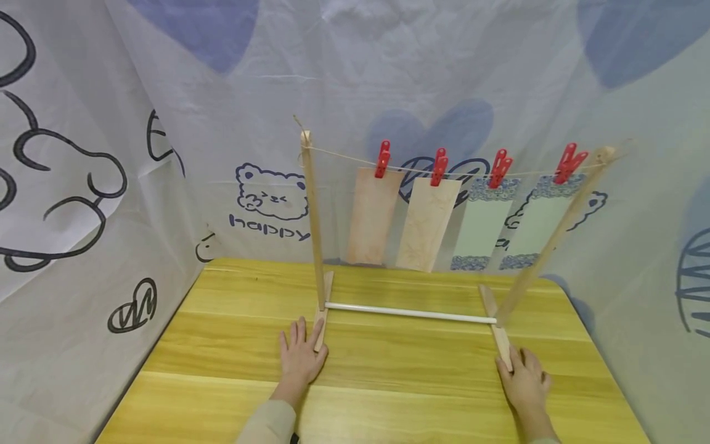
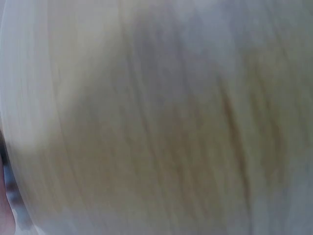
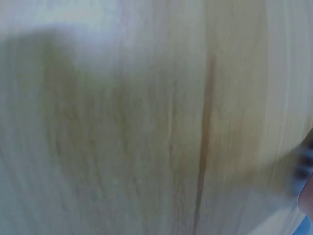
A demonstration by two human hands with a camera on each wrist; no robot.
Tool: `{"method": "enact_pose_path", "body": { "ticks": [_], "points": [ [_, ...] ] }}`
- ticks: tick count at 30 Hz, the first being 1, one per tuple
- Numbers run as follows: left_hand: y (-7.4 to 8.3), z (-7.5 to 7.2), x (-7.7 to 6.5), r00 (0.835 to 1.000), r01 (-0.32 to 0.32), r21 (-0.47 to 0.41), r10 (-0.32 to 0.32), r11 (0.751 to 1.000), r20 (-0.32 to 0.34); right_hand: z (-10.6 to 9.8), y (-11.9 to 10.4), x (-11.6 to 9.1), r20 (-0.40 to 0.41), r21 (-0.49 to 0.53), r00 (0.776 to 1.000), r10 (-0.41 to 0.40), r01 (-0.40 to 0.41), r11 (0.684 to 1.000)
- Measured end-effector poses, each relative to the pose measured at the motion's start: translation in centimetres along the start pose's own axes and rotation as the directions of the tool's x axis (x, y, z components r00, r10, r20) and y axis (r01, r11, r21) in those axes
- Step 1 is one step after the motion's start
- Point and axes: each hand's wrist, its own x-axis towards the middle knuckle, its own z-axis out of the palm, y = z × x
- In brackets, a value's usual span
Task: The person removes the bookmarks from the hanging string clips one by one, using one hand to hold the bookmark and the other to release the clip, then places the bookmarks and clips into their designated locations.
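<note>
A wooden stand has two upright posts (image 1: 314, 228) joined low down by a white rod (image 1: 410, 312). Between the post tops runs a thin string (image 1: 344, 155), on which red clothespins (image 1: 439, 166) hold several paper cards (image 1: 428, 223). My left hand (image 1: 299, 357) lies with spread, straight fingers at the near end of the left foot (image 1: 327, 290), its index finger on the wood. At the right foot (image 1: 501, 339), my right hand (image 1: 524, 382) pinches the near end between thumb and fingers. Both wrist views are filled by blurred tabletop, with only slivers of hand at the edges.
The stand is on a yellow wood-grain table (image 1: 399, 407). White cloth (image 1: 266, 98) printed with hearts and cartoon drawings hangs behind the table and along both sides. The cards hang close in front of the back cloth.
</note>
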Motion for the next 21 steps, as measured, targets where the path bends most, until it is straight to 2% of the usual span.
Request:
{"method": "enact_pose_path", "body": {
  "ticks": [9, 16, 21],
  "points": [
    [-0.6, -0.1, 0.3, 1.000, 0.018, -0.001, -0.018, 1.000, 0.026, 0.4, -0.4, 0.4, 0.016, -0.008, 1.000, -0.004, 0.004, 1.000],
    [-0.9, -0.4, 0.4, 0.999, 0.022, -0.003, -0.022, 1.000, 0.024, 0.7, -0.7, 0.7, -0.009, -0.004, 1.000, -0.010, 0.010, 1.000],
    [-1.1, -0.4, 0.5, 0.999, 0.029, -0.003, -0.028, 1.000, 0.026, 0.5, -1.3, 0.7, 0.011, 0.001, 1.000, 0.000, 0.000, 1.000]
  ]
}}
